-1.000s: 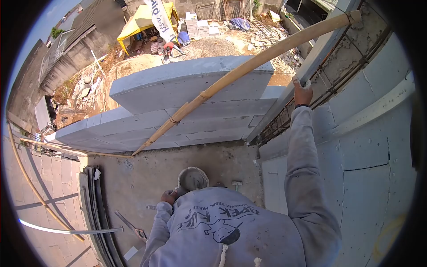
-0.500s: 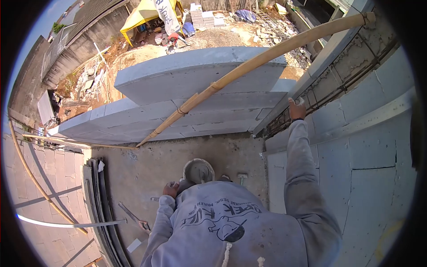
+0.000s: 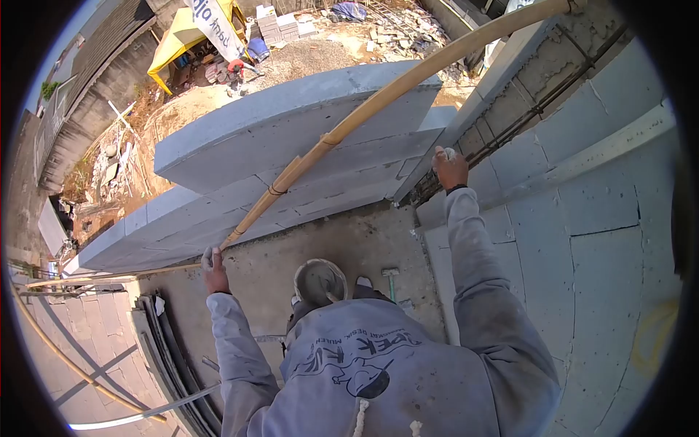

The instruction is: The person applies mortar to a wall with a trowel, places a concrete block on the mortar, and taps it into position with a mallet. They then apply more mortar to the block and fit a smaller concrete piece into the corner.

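My left hand (image 3: pixel 215 271) is raised at the inner face of the pale block wall (image 3: pixel 240 164), its fingers bent together. Its fingertips are right by the lower end of the bamboo pole (image 3: pixel 313 162). Farther right, my right hand (image 3: pixel 451 170) is curled in front of the upright post (image 3: pixel 480 109), where the block wall meets the corner. Pale residue shows on the fingertips of this hand. I cannot tell what either hand pinches. Below, between my feet, stands a round bucket (image 3: pixel 300 280) with grey mortar and a tool handle in it.
A green-handled tool (image 3: pixel 391 280) lies on the concrete floor right of the bucket. Dark, long strips (image 3: pixel 164 349) lean at the left. Reinforcing bars (image 3: pixel 542 105) run up the right corner. Beyond the wall are a yellow canopy (image 3: pixel 186 40), rubble and a person (image 3: pixel 239 67).
My left hand has moved from beside the bucket forward and left, to the wall by the pole's lower end. My right hand stays near the post. The camera view has shifted.
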`<state>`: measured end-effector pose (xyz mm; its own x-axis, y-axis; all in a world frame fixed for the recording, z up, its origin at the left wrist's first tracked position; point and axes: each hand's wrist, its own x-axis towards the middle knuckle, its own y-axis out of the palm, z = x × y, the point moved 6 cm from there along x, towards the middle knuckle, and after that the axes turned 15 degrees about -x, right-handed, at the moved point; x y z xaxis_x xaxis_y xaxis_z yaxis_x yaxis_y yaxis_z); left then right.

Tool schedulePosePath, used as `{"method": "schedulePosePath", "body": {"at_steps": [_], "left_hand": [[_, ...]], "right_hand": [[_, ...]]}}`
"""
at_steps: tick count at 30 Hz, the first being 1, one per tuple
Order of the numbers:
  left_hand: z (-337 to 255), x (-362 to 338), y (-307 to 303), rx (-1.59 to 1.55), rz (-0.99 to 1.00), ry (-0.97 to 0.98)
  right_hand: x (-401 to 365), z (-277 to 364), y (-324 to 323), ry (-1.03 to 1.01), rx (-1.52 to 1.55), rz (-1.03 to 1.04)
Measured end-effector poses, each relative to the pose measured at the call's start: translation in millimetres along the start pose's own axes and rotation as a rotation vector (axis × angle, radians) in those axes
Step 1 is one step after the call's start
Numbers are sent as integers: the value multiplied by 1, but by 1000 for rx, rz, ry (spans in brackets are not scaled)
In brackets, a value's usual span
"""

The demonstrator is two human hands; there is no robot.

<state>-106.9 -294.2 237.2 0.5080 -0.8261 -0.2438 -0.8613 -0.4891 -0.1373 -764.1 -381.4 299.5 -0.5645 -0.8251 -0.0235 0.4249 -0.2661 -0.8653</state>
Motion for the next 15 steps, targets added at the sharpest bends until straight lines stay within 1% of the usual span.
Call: {"method": "schedulePosePath", "body": {"at_steps": [1, 2, 4, 5, 6, 7, 8, 9, 10, 11, 12, 13, 14, 15], "left_hand": [[-15, 0, 5, -36, 2, 17], [-14, 5, 6, -10, 29, 12], [-9, 22, 15, -116, 147, 11], [4, 27, 17, -28, 200, -42], [19, 25, 17, 67, 255, -94], [30, 14, 23, 230, 341, -137], [45, 1, 27, 394, 429, -172], [80, 0, 21, 547, 537, -129], [102, -16, 19, 628, 608, -173], [132, -29, 14, 678, 711, -267], [167, -34, 1, 839, 853, -328], [183, -50, 3, 960, 1010, -325], [212, -53, -7, 1080, 1145, -405], [223, -63, -4, 1114, 1206, -436]], "right_hand": [[-14, -13, 18, -32, -93, -2], [-29, -30, 36, -54, -183, -3], [-68, -82, 78, 54, -217, 1], [-96, -111, 97, 123, -254, 7], [-127, -138, 115, 203, -266, 95], [-162, -159, 121, 288, -254, 104], [-199, -166, 126, 268, -353, 190], [-232, -172, 133, 243, -445, 281], [-260, -184, 136, 329, -426, 287], [-289, -203, 148, 508, -351, 442], [-317, -224, 166, 672, -269, 594], [-344, -254, 198, 691, -277, 617], [-367, -290, 240, 691, -295, 631], [-383, -310, 270, 648, -304, 526]]}}
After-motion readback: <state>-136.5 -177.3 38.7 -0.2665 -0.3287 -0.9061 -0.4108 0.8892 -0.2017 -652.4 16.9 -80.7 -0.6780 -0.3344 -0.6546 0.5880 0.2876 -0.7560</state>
